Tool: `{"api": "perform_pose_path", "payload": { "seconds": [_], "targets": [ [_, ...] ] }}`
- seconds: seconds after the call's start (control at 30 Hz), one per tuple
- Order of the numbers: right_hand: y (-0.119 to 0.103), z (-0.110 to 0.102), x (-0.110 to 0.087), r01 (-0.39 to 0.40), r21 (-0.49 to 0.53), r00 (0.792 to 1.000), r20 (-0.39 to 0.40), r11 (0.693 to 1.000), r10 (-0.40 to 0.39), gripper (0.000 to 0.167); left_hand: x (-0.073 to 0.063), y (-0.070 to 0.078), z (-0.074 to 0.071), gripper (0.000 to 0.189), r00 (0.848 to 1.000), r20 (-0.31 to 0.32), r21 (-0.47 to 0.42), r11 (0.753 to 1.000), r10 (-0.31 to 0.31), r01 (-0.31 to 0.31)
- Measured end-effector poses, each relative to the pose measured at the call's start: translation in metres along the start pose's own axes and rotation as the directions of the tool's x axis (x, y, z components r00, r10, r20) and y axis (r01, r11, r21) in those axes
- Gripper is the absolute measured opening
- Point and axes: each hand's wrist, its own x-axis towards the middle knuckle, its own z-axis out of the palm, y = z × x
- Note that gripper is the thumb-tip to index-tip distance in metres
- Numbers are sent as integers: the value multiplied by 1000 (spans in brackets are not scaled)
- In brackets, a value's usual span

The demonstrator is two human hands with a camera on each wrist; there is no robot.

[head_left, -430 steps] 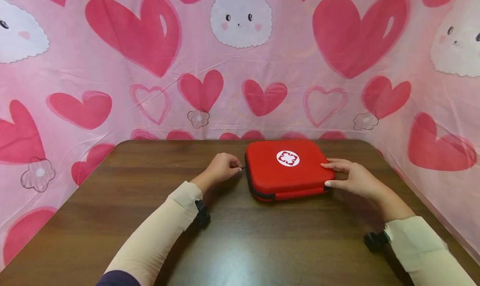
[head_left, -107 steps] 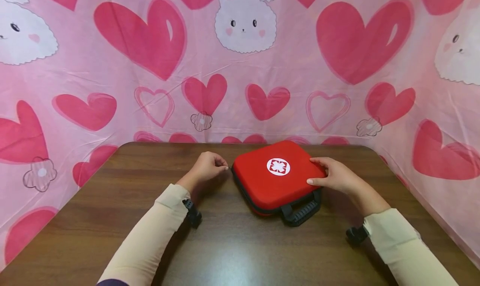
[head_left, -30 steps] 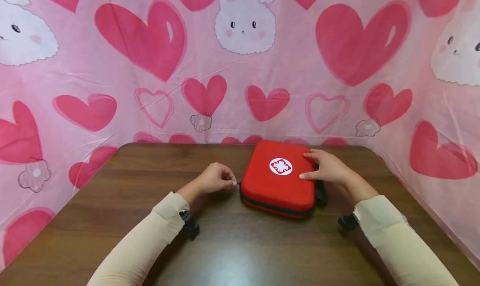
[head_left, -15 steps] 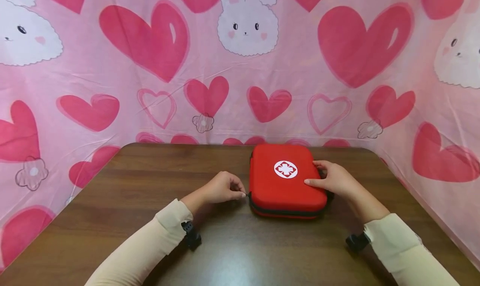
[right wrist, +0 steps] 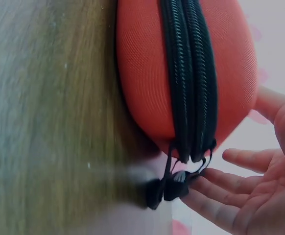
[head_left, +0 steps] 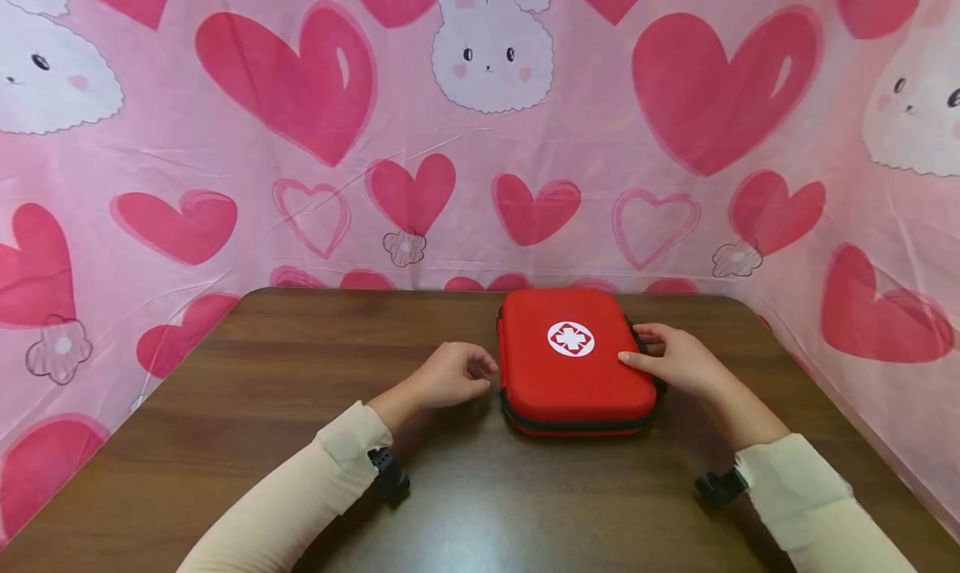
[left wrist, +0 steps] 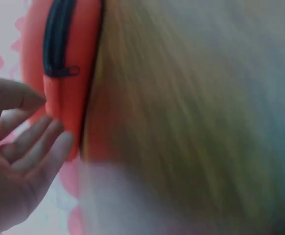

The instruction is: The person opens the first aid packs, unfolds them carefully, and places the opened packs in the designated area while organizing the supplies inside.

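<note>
A red zip case [head_left: 570, 373] with a white round emblem lies flat on the wooden table. Close to its left side, my left hand [head_left: 453, 374] has loosely bent fingers that hold nothing. The black zipper pull [left wrist: 73, 71] hangs free above those fingers in the left wrist view. My right hand [head_left: 678, 360] rests its thumb on the lid's right edge. Its other fingers, fairly straight in the right wrist view, lie beside a black looped part [right wrist: 177, 186] at the case's corner. Two black toothed zipper rows [right wrist: 189, 73] run side by side there.
The brown table [head_left: 315, 406] extends around the case. Behind it and along the sides hangs a pink cloth [head_left: 480, 139] with hearts and rabbits. Each forearm has a black wrist camera [head_left: 390, 477] strapped over a pale sleeve.
Over the earlier frames the case turned, bringing its handle from the front to the right side. In the last half second my left fingers let go of the zipper pull and spread apart.
</note>
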Motion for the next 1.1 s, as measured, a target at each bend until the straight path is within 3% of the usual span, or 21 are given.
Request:
{"api": "perform_pose_path", "payload": {
  "seconds": [0.13,0.23,0.37,0.53,0.8,0.97,1.1],
  "targets": [
    [4,-6,-5,-26,-17,999,-20,1000,26,73,6,19,2,17,996,-90,71,997,-1,7],
    [9,-8,-8,-46,32,999,-12,998,47,68,15,35,5,22,995,-99,168,986,20,-4],
    [16,-7,-11,-115,205,993,44,972,109,67,26,52,10,39,999,-38,298,954,23,-10],
    [23,-5,-12,-180,358,983,104,916,153,65,38,70,17,59,995,97,429,902,7,-48],
    [30,-5,-13,-193,439,980,127,878,152,59,52,91,35,87,959,271,591,801,-85,-96],
    [33,-5,-12,-190,459,980,135,868,143,57,58,97,44,92,937,307,684,723,-164,-98],
    [35,-5,-12,-192,457,979,145,868,141,57,62,100,44,88,929,327,729,672,-172,-132]
  ]
}}
